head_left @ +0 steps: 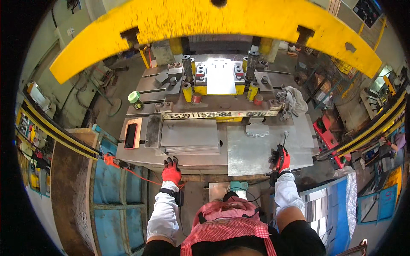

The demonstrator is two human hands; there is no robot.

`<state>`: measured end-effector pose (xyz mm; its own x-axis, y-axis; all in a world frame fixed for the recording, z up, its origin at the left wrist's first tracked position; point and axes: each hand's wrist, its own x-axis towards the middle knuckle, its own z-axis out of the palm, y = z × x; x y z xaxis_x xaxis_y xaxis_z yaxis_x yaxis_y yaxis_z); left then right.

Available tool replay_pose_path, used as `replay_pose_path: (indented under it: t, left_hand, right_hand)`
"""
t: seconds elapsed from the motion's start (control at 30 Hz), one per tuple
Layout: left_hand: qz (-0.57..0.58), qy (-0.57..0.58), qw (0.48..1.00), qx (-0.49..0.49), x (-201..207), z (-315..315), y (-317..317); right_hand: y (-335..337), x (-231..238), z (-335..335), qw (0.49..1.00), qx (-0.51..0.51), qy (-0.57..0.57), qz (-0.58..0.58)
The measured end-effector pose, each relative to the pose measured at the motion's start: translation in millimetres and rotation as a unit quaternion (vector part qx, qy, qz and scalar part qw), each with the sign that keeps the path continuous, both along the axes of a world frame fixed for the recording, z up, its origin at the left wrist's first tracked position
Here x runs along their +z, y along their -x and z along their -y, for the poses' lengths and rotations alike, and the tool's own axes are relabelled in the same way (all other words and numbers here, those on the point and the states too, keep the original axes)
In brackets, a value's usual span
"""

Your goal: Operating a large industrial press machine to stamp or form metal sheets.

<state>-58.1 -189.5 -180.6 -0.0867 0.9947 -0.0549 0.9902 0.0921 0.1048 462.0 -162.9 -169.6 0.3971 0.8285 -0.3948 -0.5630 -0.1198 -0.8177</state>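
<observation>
My left hand (171,171), in a red glove with dark fingertips, is at the table's front edge with its fingers apart and nothing in them. Just beyond it lies a stack of flat metal sheets (190,135). My right hand (282,159), gloved the same way, is closed around a dark-handled tool with a thin rod and small round tip (286,135); its exact kind is unclear. That hand is over a broad bare metal plate (247,155). Farther off, a bright metal sheet (221,79) lies on the die between the guide posts.
A yellow press beam (218,21) arches overhead. On the table are a phone (131,135), a green-capped bottle (135,99), a grey rag (295,102) and small metal pieces (257,130). A red box (328,138) stands right; an orange cable (143,176) hangs at left.
</observation>
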Motion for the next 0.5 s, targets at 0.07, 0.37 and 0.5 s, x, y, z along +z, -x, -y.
replay_pose_path:
  t: [0.07,0.37,0.5]
  left_hand:
    - [0.006,0.014,1.000,0.003,4,-1,-3]
    - [0.013,0.025,1.000,-0.012,-2,-4,1]
    - [0.040,0.052,0.998,0.015,3,-4,-2]
  right_hand:
    - [3,7,4,1.000,0.003,-0.006,-0.002]
    - [1,10,5,1.000,0.012,-0.001,-0.002]
    - [11,25,6,0.999,-0.003,0.018,0.032]
